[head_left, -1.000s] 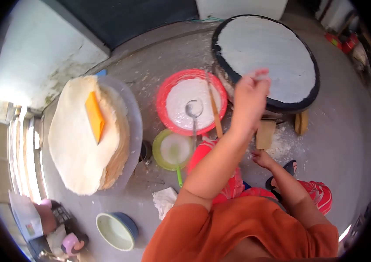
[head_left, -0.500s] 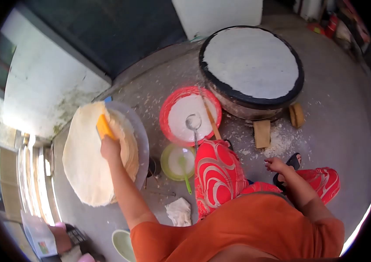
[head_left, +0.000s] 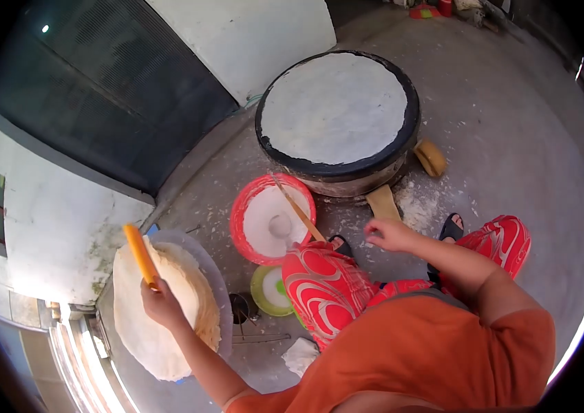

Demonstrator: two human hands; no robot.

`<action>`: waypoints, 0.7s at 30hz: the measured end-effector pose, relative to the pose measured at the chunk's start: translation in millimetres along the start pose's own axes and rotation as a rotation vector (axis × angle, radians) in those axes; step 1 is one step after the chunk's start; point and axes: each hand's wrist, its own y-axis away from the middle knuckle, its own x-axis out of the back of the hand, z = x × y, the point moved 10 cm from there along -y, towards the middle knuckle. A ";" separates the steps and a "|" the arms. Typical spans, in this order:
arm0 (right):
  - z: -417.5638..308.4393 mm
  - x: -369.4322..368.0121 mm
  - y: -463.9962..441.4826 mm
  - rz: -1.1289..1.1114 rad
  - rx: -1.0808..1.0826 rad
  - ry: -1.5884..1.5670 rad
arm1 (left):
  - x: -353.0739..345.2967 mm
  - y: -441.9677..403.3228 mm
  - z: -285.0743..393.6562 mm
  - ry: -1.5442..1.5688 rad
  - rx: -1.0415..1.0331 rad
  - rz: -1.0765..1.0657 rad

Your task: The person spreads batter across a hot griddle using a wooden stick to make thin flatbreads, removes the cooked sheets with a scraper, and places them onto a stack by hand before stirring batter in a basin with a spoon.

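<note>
My left hand (head_left: 161, 304) is closed around one end of a yellow scraper (head_left: 140, 255), raised over a stack of thin, pale round sheets (head_left: 144, 327) at the left. Loosely curled and empty, my right hand (head_left: 389, 235) has a gap between thumb and fingers; it hovers near a tan block (head_left: 383, 204). A round black-rimmed griddle (head_left: 412, 131) carries a white layer (head_left: 333, 107) across its top. Between griddle and stack, a red basin (head_left: 239, 224) holds white batter, a ladle and a wooden stick (head_left: 300, 212).
A green bowl (head_left: 259, 292) with white liquid stands beside my knee. The white cloth (head_left: 300, 355) lies on the floor below it. Beside the griddle is a yellow-brown rounded object (head_left: 431, 158). White crumbs are scattered around the griddle's base. A wall and dark door stand behind.
My left hand went from above the griddle to the stack, took hold of the yellow scraper and lifted it. My right hand moved up and left. The view turned.
</note>
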 end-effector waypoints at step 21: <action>171.8 322.9 -37.0 0.966 -0.371 0.091 | -78.6 158.3 199.7 0.644 -0.290 -0.576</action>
